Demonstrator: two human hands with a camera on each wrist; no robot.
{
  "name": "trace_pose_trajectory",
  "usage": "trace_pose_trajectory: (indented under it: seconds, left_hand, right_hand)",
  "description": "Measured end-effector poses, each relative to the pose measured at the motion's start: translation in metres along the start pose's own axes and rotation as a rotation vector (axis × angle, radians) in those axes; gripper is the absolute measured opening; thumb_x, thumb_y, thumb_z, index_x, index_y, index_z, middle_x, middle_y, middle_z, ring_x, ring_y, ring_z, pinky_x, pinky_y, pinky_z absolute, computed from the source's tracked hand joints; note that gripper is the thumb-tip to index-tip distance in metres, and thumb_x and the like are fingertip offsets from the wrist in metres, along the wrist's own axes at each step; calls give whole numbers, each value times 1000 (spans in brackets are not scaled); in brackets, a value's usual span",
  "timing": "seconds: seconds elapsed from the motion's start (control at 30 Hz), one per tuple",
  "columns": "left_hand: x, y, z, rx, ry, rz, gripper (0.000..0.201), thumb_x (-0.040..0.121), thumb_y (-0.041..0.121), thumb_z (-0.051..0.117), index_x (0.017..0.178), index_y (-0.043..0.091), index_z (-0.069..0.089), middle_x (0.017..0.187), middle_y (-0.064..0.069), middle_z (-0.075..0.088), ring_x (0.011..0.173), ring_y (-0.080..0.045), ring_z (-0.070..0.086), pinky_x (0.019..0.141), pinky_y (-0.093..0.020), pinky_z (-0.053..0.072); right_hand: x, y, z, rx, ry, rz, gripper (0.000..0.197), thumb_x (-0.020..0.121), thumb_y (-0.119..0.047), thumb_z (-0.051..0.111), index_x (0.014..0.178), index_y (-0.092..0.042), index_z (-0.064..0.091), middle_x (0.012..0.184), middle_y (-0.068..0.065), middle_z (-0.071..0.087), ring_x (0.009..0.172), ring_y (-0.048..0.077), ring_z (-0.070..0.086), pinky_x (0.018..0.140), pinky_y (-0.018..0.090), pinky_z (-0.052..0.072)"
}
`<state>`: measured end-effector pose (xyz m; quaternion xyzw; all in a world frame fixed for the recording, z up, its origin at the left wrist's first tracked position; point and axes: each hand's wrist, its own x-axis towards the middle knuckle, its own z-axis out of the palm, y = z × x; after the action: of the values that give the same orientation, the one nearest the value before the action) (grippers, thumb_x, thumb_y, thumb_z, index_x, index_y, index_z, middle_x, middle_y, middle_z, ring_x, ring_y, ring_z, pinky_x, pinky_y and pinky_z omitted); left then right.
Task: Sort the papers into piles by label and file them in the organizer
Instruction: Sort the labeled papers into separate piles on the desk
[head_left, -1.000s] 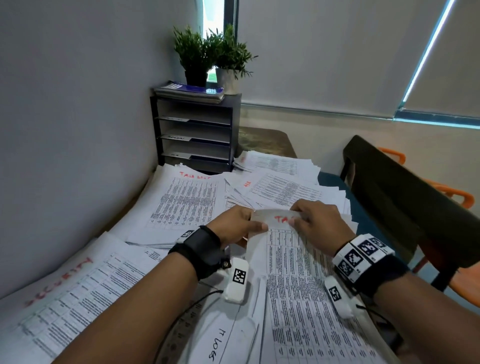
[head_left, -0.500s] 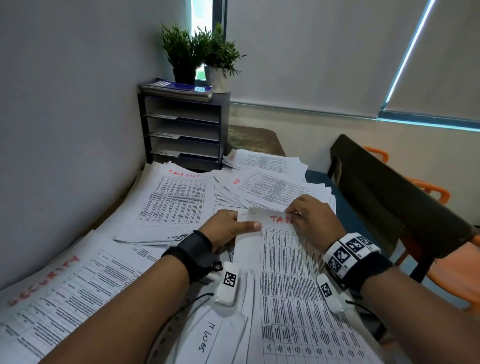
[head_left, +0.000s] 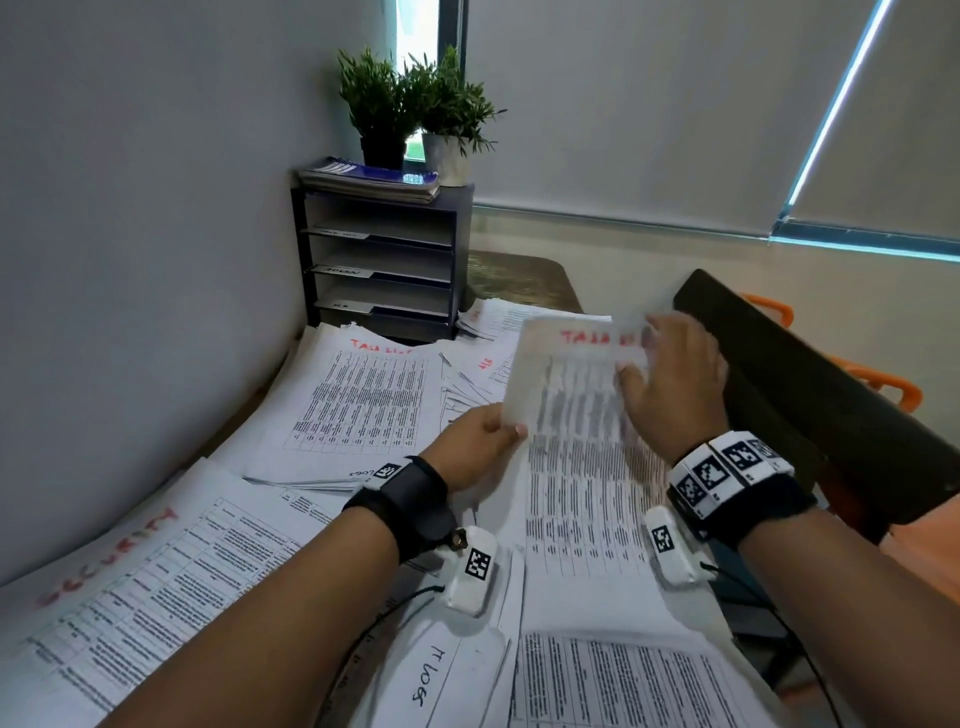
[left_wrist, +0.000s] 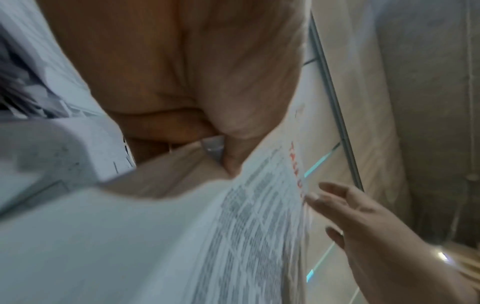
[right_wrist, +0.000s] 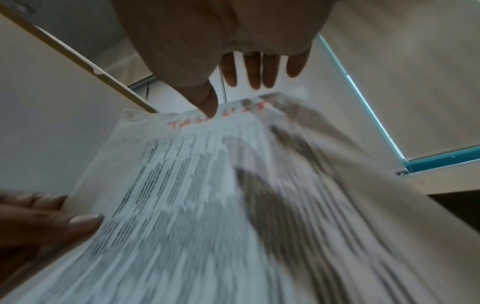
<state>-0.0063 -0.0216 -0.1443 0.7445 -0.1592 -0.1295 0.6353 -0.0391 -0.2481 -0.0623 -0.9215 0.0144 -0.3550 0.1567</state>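
Sorting's mid-way, organizer (head_left: 382, 260) shelves look bare: left hand (head_left: 478, 441) pinches a TASK LIST sheet (head_left: 566, 374), right hand (head_left: 675, 384) open-fingered against it.

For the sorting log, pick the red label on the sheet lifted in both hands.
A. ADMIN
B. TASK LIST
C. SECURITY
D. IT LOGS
B: the lifted sheet, pinched by the left hand with the right hand at its top edge, shows red letters reading TASK LIST, clearest in the right wrist view.
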Motion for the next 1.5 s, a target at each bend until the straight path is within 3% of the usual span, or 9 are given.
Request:
trace_pose_trajectory:
  seconds: [0.07,0.17,0.4,0.63,0.87,1.03,1.3,1.4,1.5]
  left_hand:
    - [5,-3,-7,-78,120,13,25,92,38,58,113,29,70,112,2,74,114,-23,64,106,-44,44]
    - [1,11,-23,-132,274,43,18,103,23,50,112,22,65,92,3,72,91,-21,66,78,-30,53]
    - [8,30,-72,-236,574,103,15,98,15,53,112,14,59,72,4,58,59,-12,53,50,-25,39]
    - [0,23,-110,76,554,-44,22,81,-6,43,86,12,55,72,1,53,67,-20,50,53,-22,35]
    - [-18,-4,-149,556,709,-209,51,94,-2,39,142,12,48,132,-18,59,118,-38,57,94,-38,46]
    - [-10,5,-162,822,871,-226,66,89,3,49,152,19,34,142,-22,43,129,-43,45,105,-55,37]
    - [16,23,-62,841,37,6,33,92,29,68,124,20,68,119,0,68,110,-20,62,92,-29,47]
    - [22,12,-27,1021,-107,-25,14,87,38,70,92,25,69,95,4,65,96,-24,60,80,-31,46]
    - [22,11,-15,1071,-148,-47,28,82,46,70,99,24,71,95,2,66,93,-23,60,84,-38,53]
  right_hand:
    - [-6,3,3,1,-57,87,75,87,-26,68,149,-11,29,156,16,26,145,34,23,119,50,18]
    - [-13,14,14,183,-281,278,85,88,-28,69,154,-11,18,158,14,22,143,33,31,116,46,30]
    - [-10,-3,36,523,-486,333,17,94,-19,60,110,-22,62,110,-2,71,96,17,67,80,30,48]
    - [12,-64,84,424,-529,310,22,96,-17,56,114,-5,62,114,11,67,96,26,61,75,24,36]
    - [4,-72,101,357,-802,193,24,93,-20,58,116,-17,64,100,7,73,89,30,73,84,49,59]
    - [5,-39,70,158,-777,56,16,96,-13,56,100,-23,68,101,-2,71,92,17,69,84,35,56]
    - [-21,-3,59,-5,-919,4,27,90,-14,55,109,-28,68,111,-10,66,104,13,61,97,33,49]
    - [-29,-4,62,-18,-916,-54,15,81,-13,57,88,-22,67,90,-6,66,84,18,62,74,34,52]
    - [-29,-3,65,-14,-863,-101,20,76,-22,56,91,-33,65,91,-7,61,87,17,58,75,32,49]
